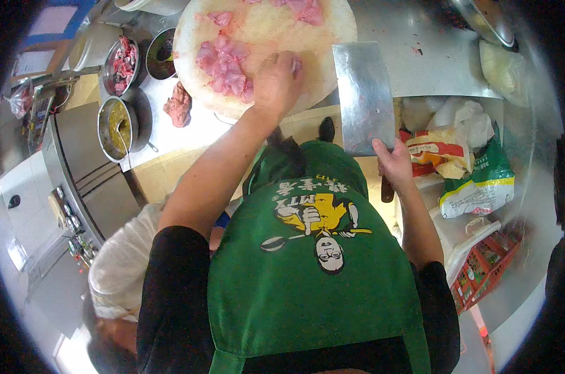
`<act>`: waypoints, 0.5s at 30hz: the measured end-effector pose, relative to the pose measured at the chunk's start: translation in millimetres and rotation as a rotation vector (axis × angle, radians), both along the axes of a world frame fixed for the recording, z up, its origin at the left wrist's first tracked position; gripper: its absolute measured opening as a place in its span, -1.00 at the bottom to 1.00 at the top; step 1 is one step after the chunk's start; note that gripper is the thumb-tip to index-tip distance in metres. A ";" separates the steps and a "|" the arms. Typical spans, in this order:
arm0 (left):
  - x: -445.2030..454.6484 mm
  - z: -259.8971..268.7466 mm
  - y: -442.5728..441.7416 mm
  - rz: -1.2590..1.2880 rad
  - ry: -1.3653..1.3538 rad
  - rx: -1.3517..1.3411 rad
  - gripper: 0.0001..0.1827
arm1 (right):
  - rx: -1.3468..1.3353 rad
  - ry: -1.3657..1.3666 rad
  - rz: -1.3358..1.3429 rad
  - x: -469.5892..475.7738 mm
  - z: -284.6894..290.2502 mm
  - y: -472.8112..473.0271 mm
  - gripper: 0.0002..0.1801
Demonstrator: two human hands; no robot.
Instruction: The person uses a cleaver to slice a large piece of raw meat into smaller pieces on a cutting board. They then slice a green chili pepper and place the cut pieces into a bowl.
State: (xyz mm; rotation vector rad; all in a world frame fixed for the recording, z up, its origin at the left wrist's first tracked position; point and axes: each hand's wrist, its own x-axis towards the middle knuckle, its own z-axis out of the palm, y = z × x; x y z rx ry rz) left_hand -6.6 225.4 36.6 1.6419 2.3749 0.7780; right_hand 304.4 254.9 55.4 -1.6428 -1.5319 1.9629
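Observation:
My left hand (280, 82) is over the round cutting board (305, 96), its fingers curled on a small piece of raw meat (297, 64) that they mostly hide. Just left of it lies a pile of pale pink raw meat pieces (224, 68). More raw meat (305, 10) rests at the board's far edge, with a single piece (220, 17) to its left. My right hand (394, 161) grips a broad Chinese cleaver (364, 93) where the dark handle meets the blade. The blade points away from me, beside the board's right edge.
Left of the board are a lump of raw meat (177, 105), a metal bowl of red meat (123, 65), a dark-filled bowl (161, 55) and a pot of yellowish food with a ladle (116, 128). Bags (478, 177) and a red crate (485, 273) are at right. Another person (123, 266) is close at left.

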 end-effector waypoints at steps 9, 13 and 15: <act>-1.4 23.8 20.9 -0.085 0.195 0.022 -0.61 | 0.061 -0.039 -0.018 -1.8 5.3 1.3 -0.70; 9.5 22.8 3.1 -0.150 -0.032 -0.123 -0.58 | 0.022 0.037 -0.015 1.9 2.2 1.0 -0.71; -6.2 8.4 -8.6 -0.207 0.040 -0.053 -0.50 | -0.011 0.027 -0.004 3.0 3.7 0.8 -0.71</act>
